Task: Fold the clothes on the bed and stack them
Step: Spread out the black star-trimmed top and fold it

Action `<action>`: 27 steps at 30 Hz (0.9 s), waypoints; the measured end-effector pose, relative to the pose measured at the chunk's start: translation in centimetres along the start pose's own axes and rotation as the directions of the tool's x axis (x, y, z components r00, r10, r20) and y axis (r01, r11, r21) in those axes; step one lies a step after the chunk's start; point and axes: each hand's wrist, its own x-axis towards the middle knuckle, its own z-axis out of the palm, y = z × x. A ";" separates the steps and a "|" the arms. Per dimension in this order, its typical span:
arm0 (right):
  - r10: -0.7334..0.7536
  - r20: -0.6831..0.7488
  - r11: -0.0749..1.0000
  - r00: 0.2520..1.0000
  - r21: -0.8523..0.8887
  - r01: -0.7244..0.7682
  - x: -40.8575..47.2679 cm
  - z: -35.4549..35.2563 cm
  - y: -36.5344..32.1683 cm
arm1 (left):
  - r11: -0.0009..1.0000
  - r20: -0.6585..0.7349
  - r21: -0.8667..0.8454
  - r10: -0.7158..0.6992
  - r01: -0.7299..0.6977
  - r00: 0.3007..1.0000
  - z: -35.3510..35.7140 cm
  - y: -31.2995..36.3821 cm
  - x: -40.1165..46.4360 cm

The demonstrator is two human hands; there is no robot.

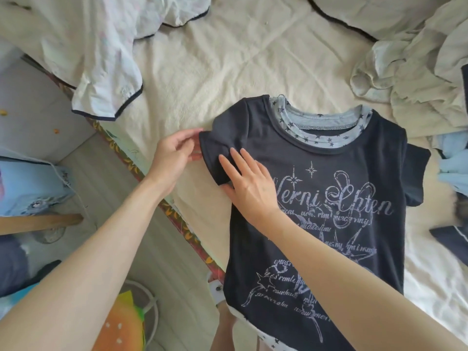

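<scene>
A dark navy T-shirt (pixel 336 153) with pale printed lettering and a grey star-patterned collar lies face up on the cream bed sheet (pixel 207 79), its hem hanging over the near bed edge. My right hand (pixel 249 184) rests flat with straight fingers on the shirt where the left sleeve meets the body. My left hand (pixel 174 153) pinches the hem of that left sleeve from the outside. The shirt's right sleeve lies spread out toward the right.
A white garment with dark trim (pixel 101 72) lies crumpled at the upper left. A beige and pale blue clothes pile (pixel 415 69) sits at the upper right, more blue and navy pieces (pixel 453 173) at the right edge. The bed's patterned edge (pixel 152 188) borders the floor on the left.
</scene>
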 end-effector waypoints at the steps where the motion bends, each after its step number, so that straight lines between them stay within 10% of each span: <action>1: -0.018 -0.039 0.999 0.999 -0.032 0.017 0.1 0.2 0.1 | 1.000 0.019 0.030 0.008 -0.008 1.000 -0.2 -0.1 0.2; 13: 0.101 -0.110 0.959 0.989 0.274 -0.068 -0.3 -1.0 0.5 | 0.775 0.197 0.518 0.303 -0.362 0.932 -0.4 -0.4 1.9; 23: -0.070 -0.238 0.984 0.969 0.146 0.107 -0.8 -0.6 -0.3 | 0.812 0.038 0.431 0.419 -0.393 0.907 -3.6 1.3 2.1; 27: -0.061 0.014 0.992 0.998 0.111 0.059 -1.2 0.0 -1.6 | 0.962 -0.025 0.258 0.101 -0.091 0.995 -4.2 0.0 2.5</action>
